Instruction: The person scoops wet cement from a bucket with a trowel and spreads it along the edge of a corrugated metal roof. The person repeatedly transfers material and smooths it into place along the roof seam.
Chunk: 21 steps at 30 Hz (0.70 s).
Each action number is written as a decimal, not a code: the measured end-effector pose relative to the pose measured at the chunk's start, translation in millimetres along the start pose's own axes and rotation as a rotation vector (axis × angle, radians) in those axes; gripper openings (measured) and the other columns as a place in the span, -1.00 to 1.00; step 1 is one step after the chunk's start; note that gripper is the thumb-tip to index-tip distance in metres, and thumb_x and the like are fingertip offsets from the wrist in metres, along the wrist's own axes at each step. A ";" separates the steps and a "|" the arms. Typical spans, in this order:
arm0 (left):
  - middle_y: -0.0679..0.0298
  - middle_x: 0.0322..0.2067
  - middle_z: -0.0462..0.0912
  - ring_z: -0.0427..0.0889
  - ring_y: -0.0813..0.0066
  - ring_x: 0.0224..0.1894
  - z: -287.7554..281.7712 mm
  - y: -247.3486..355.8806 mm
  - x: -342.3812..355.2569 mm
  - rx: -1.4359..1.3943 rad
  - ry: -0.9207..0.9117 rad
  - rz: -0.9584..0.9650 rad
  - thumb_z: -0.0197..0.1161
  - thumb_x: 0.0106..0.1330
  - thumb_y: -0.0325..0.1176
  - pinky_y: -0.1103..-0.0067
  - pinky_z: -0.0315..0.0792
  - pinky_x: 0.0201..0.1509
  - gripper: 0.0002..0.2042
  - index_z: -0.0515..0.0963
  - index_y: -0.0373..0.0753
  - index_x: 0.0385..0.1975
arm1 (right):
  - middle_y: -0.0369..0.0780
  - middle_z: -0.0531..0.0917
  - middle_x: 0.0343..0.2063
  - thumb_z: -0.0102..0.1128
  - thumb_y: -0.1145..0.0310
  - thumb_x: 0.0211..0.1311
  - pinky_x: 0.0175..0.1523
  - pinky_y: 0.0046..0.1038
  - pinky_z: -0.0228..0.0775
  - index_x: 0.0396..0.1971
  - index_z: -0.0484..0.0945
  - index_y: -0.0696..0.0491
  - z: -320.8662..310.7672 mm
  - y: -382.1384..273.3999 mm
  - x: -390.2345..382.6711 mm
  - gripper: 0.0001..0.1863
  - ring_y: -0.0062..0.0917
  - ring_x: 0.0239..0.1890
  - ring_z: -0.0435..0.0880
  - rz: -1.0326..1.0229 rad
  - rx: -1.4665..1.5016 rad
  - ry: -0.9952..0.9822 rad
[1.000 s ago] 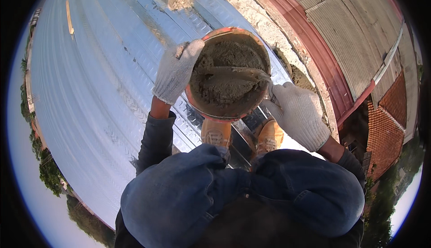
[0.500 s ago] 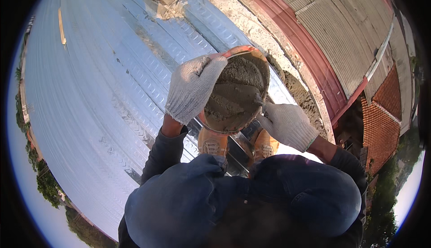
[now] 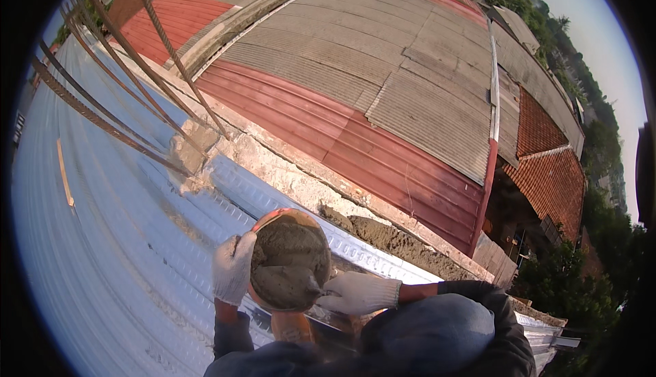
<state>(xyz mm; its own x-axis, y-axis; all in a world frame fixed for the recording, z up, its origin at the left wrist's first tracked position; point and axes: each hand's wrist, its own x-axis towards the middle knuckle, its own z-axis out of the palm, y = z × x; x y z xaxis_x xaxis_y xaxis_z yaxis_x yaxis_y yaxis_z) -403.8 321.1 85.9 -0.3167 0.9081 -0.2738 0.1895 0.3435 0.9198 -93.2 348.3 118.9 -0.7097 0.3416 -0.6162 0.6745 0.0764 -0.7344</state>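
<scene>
Gripping the rim of an orange bowl [image 3: 290, 259] heaped with wet grey mortar, the gloved left hand [image 3: 232, 268] was curled closed around its left edge. The gloved right hand [image 3: 359, 293] clasped a trowel [image 3: 287, 287] whose blade lay in the mortar at the bowl's near side. The bowl was held above the pale corrugated roof [image 3: 102, 254], near a mortar ridge [image 3: 403, 244] and below bare rebar rods [image 3: 130, 83]
</scene>
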 end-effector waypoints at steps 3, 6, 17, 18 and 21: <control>0.43 -0.44 0.51 0.41 0.68 -0.28 -8.5 -6.2 6.4 -0.052 -0.006 0.006 0.33 0.68 -0.12 0.52 0.43 -0.25 -0.56 0.60 -0.42 -0.37 | 0.17 0.82 -0.10 0.11 -0.12 0.70 0.21 0.04 0.60 0.03 0.77 0.23 -4.1 1.0 -4.6 -0.38 0.11 0.02 0.81 -0.039 0.012 0.029; 0.42 -0.40 0.61 0.48 0.67 -0.26 -11.0 1.6 7.9 -0.059 -0.007 0.009 0.30 0.70 -0.11 0.52 0.47 -0.22 -0.55 0.67 -0.47 -0.28 | 0.18 0.82 -0.08 0.10 -0.11 0.70 0.22 0.05 0.60 0.03 0.78 0.23 -8.1 0.5 -2.8 -0.38 0.11 0.04 0.81 -0.065 -0.003 0.056; 0.39 -0.42 0.61 0.48 0.65 -0.25 -1.0 19.6 6.5 0.075 -0.021 -0.003 0.31 0.66 -0.12 0.49 0.48 -0.22 -0.55 0.68 -0.49 -0.29 | 0.20 0.83 -0.08 0.09 -0.14 0.68 0.23 0.05 0.60 0.01 0.80 0.25 6.2 19.2 -0.5 -0.34 0.14 0.02 0.82 -0.018 0.050 0.110; 0.39 -0.43 0.60 0.47 0.66 -0.25 1.5 21.2 6.3 0.098 -0.029 -0.010 0.32 0.65 -0.11 0.49 0.48 -0.22 -0.55 0.68 -0.49 -0.29 | 0.20 0.83 -0.07 0.09 -0.15 0.68 0.23 0.05 0.60 0.01 0.79 0.26 7.6 20.7 -2.1 -0.33 0.14 0.03 0.82 -0.018 0.054 0.115; 0.39 -0.43 0.58 0.45 0.66 -0.24 2.7 26.3 5.9 0.179 -0.053 -0.009 0.34 0.63 -0.11 0.48 0.47 -0.22 -0.56 0.67 -0.49 -0.29 | 0.20 0.83 -0.07 0.09 -0.15 0.67 0.24 0.06 0.60 0.02 0.79 0.28 13.4 26.5 -0.8 -0.32 0.14 0.04 0.82 -0.032 0.067 0.116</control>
<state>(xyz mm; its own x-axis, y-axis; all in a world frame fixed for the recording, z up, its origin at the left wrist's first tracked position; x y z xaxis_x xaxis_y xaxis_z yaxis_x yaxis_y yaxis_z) -398.2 336.1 107.7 -0.2703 0.9147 -0.3005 0.3511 0.3843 0.8539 -77.5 337.4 96.1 -0.6994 0.4462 -0.5584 0.6342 0.0271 -0.7727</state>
